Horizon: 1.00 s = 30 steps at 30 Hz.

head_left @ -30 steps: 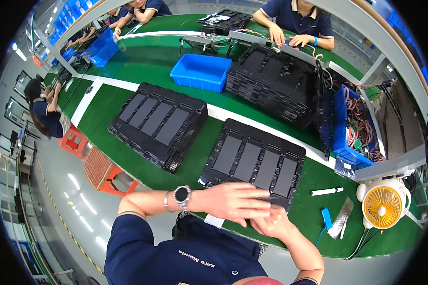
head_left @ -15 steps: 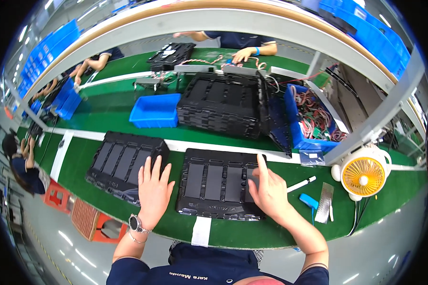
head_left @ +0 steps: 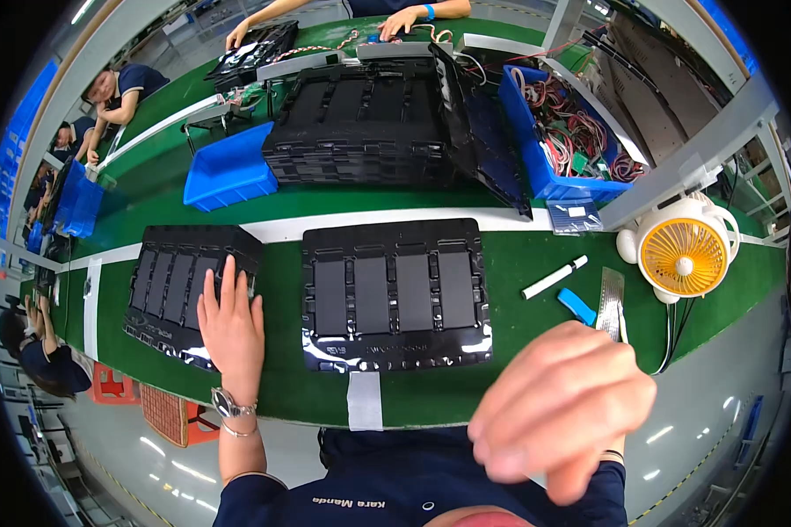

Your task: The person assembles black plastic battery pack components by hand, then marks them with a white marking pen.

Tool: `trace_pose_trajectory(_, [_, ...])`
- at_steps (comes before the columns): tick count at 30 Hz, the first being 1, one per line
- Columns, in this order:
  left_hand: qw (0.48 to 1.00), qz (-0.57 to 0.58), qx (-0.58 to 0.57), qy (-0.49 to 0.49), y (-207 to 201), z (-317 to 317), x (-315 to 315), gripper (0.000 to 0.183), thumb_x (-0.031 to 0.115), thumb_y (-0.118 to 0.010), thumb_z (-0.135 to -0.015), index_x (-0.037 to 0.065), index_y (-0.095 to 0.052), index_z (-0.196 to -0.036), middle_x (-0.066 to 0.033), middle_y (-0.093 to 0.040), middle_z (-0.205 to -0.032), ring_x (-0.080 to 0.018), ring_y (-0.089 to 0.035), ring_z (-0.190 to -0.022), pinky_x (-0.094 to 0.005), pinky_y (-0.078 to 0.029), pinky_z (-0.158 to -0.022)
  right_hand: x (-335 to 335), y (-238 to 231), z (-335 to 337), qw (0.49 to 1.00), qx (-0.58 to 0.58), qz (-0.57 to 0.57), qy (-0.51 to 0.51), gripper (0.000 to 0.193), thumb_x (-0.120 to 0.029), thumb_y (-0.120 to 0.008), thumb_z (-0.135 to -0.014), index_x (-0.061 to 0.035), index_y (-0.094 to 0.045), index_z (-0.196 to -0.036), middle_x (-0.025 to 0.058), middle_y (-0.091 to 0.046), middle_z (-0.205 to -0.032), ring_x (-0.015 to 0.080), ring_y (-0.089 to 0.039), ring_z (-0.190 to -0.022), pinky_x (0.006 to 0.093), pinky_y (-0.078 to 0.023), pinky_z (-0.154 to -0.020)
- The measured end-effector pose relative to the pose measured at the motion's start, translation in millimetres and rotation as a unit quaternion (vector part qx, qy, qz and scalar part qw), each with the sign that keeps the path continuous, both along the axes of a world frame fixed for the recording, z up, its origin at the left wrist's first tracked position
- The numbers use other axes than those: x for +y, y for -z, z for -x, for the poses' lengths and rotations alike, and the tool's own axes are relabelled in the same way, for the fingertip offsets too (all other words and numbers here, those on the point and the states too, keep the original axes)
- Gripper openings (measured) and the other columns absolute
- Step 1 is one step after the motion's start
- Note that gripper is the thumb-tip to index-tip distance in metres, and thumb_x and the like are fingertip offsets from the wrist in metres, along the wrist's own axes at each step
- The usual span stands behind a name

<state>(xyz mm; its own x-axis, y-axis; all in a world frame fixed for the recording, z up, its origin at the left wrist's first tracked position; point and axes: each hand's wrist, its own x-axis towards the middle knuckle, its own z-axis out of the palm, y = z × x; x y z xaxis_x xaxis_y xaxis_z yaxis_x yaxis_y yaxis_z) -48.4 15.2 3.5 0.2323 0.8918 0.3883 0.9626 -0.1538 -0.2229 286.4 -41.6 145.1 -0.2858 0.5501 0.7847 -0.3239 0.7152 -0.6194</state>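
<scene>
My left hand (head_left: pixel 235 323), with a watch at the wrist, lies with fingers stretched over the right side of a stack of black plastic trays (head_left: pixel 167 272). To the right of that stack, a black tray (head_left: pixel 376 294) with long grey panels in its slots lies flat on the green table, touched by neither hand. My right hand (head_left: pixel 561 406) is lifted close to the head camera, over the table's front edge. Its fingers are curled in, slightly blurred, and nothing shows in them; the palm side is hidden.
Right: a white marker (head_left: pixel 555 277), a blue tool (head_left: pixel 576 306) and a yellow fan (head_left: pixel 682 256). Behind: a tall black tray stack (head_left: pixel 356 114), a blue bin (head_left: pixel 230 167) and a blue crate of wires (head_left: pixel 561 189). Across the table, a co-worker's hand (head_left: pixel 406 19) touches wiring.
My right hand has left the right-hand tray, rising toward the camera, its pointing finger now curled. My left hand stays on the left stack. The view has shifted, showing less of the overhead shelf.
</scene>
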Motion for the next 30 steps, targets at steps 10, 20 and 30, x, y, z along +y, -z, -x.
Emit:
trace_pose_trajectory(10, [0.999,-0.034,0.028,-0.001,12.3,30.8,15.6,0.036,0.021,-0.061,-0.091,0.006,-0.062,-0.123,-0.0028,-0.046,-0.147,-0.0312,-0.045,-0.131,-0.0461,-0.04,-0.103,-41.6,-8.2,72.4,0.989,0.12,0.042,-0.069,0.011,0.004,-0.062,-0.083,0.0006,-0.067,-0.074,0.0178,-0.07,-0.075,0.024,-0.067,-0.057,0.0255,-0.052,-0.046])
trace_pose_trajectory(20, [0.996,-0.069,0.047,-0.007,20.0,59.8,37.9,0.034,0.02,-0.06,-0.091,0.006,-0.063,-0.122,-0.0001,-0.046,-0.146,-0.0284,-0.048,-0.127,-0.0428,-0.041,-0.103,-50.1,0.4,64.0,0.974,0.16,0.044,-0.155,0.012,0.007,-0.061,-0.081,0.0024,-0.062,-0.07,0.0157,-0.066,-0.07,0.0259,-0.064,-0.056,0.0262,-0.049,-0.044])
trace_pose_trajectory(30, [0.997,-0.068,0.043,-0.022,24.8,55.3,46.2,0.036,0.021,-0.06,-0.091,0.006,-0.062,-0.124,-0.0015,-0.045,-0.146,-0.0292,-0.047,-0.128,-0.0431,-0.041,-0.103,-60.2,10.1,73.0,0.973,0.191,0.047,-0.124,0.013,-0.003,-0.057,-0.084,0.0027,-0.061,-0.073,0.0154,-0.067,-0.072,0.0243,-0.063,-0.052,0.0301,-0.048,-0.04])
